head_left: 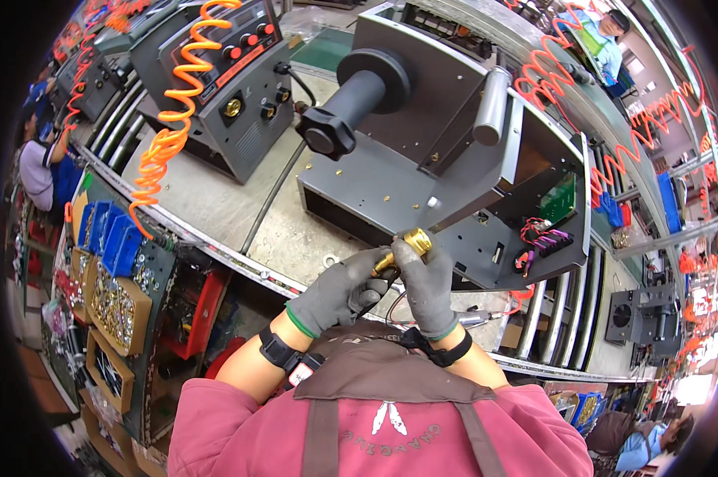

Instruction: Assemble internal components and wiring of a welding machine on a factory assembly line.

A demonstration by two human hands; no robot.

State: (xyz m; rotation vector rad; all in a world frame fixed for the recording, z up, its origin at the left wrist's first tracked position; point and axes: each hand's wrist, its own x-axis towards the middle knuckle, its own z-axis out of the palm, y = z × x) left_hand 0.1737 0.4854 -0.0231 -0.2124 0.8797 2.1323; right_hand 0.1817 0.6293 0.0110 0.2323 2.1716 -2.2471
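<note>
A shiny brass connector (pixel 417 241) with a wide round head and a narrow stem is between my gloved hands, in front of my chest. My right hand (pixel 428 292) is closed around it, thumb and fingers near the wide head. At the stem end my left hand (pixel 336 292) has its fingers curled and pinched on the connector. A thin dark cable or tube hangs below the stem, partly hidden by the gloves. Just beyond my hands lies an open dark grey metal machine housing (pixel 367 187) bearing a black spool holder (pixel 355 103).
A finished-looking grey machine (pixel 239 119) with red knobs stands at the left behind an orange coiled air hose (pixel 188 87). Blue bins (pixel 112 238) and a cardboard box (pixel 116 306) of small hardware are at the far left. A tool (pixel 474 318) lies by my right wrist. Metal rollers (pixel 561 310) run at the right.
</note>
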